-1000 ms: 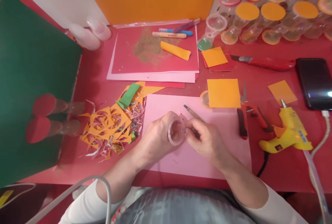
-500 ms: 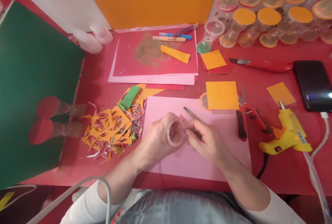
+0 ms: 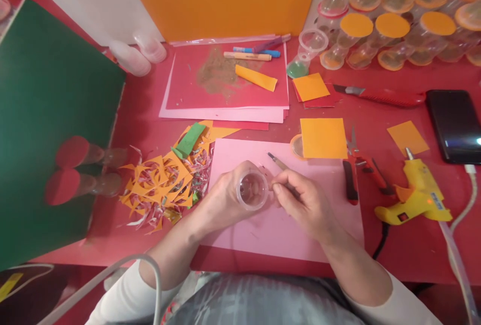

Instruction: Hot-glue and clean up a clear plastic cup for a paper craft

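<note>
My left hand (image 3: pixel 225 192) is wrapped round a clear plastic cup (image 3: pixel 252 203), whose round opening faces up towards me. Just right of the cup's rim, my right hand (image 3: pixel 298 199) is closed in a pinch of thumb and forefinger; whatever is between them is too small or clear to make out. A thin pen-like tool with a narrow tip (image 3: pixel 276 160) lies on the pink sheet (image 3: pixel 240 237), partly hidden behind my right hand. An orange square of paper (image 3: pixel 323 138) rests beyond that hand, partly over a small round clear piece (image 3: pixel 297 145).
Orange paper scraps (image 3: pixel 165 179) are heaped at left, near a green board (image 3: pixel 56 114). At right lie red-handled pliers (image 3: pixel 351 182), a yellow glue gun (image 3: pixel 417 189), a phone (image 3: pixel 455 127) and a red utility knife (image 3: pixel 391 96). Clear cup assemblies (image 3: pixel 356 25) stand behind.
The cup has tipped so its opening faces me more fully and looks wider. My right hand has moved slightly right, still pinched. The other things shift only slightly with the camera.
</note>
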Demonstrator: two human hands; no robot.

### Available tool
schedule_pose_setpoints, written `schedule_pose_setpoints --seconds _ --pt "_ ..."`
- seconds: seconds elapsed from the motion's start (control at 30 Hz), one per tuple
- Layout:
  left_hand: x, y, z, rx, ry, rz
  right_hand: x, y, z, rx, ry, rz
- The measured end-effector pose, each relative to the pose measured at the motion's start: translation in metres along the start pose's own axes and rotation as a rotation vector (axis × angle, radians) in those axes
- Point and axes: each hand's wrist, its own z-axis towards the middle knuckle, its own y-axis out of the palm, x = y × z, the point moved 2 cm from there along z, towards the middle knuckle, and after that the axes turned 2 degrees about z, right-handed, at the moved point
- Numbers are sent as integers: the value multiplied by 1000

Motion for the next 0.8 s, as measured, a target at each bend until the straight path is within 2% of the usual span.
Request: schedule_pose_setpoints --seconds 0.3,0.47,0.53,0.67,0.8 --pt "7 -4 3 127 -3 107 -2 -7 -11 176 -98 281" --pt "-1 1 1 200 80 233 -4 -12 -25 244 -183 217" --pt "-5 5 1 183 90 330 -9 -16 -30 275 -212 142" --pt "-10 12 0 92 136 481 -33 -16 -25 249 -282 -8" --pt "-16 18 -2 169 262 519 -75 13 -2 131 -380 -133"
